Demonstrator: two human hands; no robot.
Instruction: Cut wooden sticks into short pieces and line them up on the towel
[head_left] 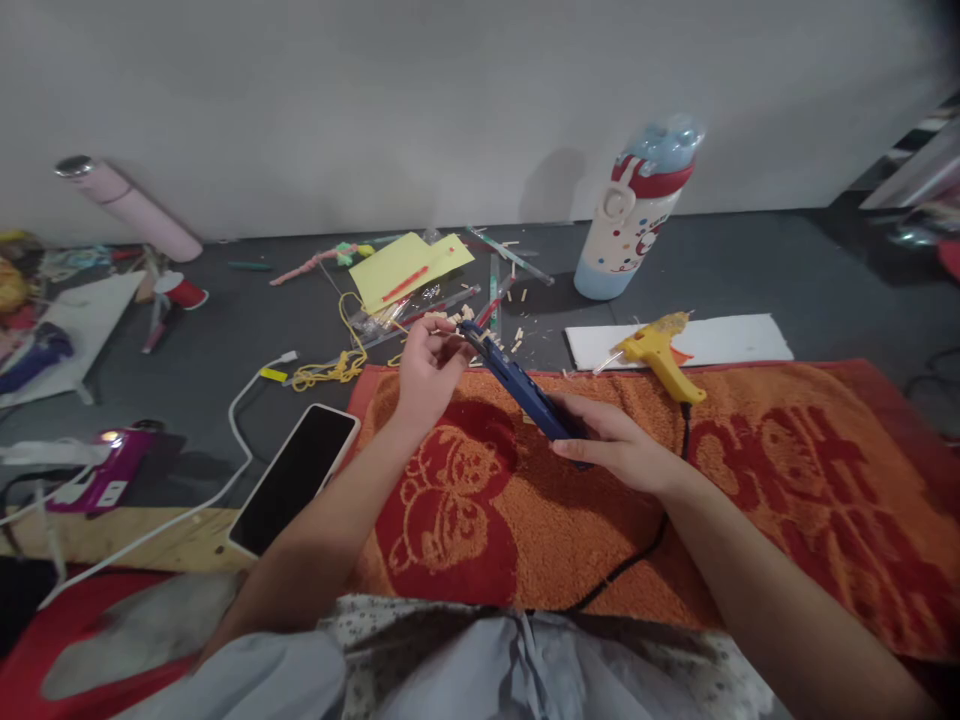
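Observation:
A flat, dark blue piece [529, 395] is held up on a slant over the orange towel [585, 540]; it is seen nearly edge-on, so its kind is unclear. My right hand [619, 440] grips its lower end, thumb on the near side and fingers behind. At its upper end, my left hand [435, 365] is closed in a pinch, its fingertips touching the tip. Small pale wooden bits [517, 340] lie scattered on the dark table just beyond. To the right, a yellow glue gun [660, 350] rests partly on a white board [739, 340].
A patterned bottle [634, 220] stands by the wall, and a pink flask [135, 210] leans there. Yellow paper [405, 270], glue sticks and yellow string [330, 370] clutter the back. A phone [296, 480] lies left, near a white cable [238, 430]. The glue gun's black cord [630, 565] crosses the towel.

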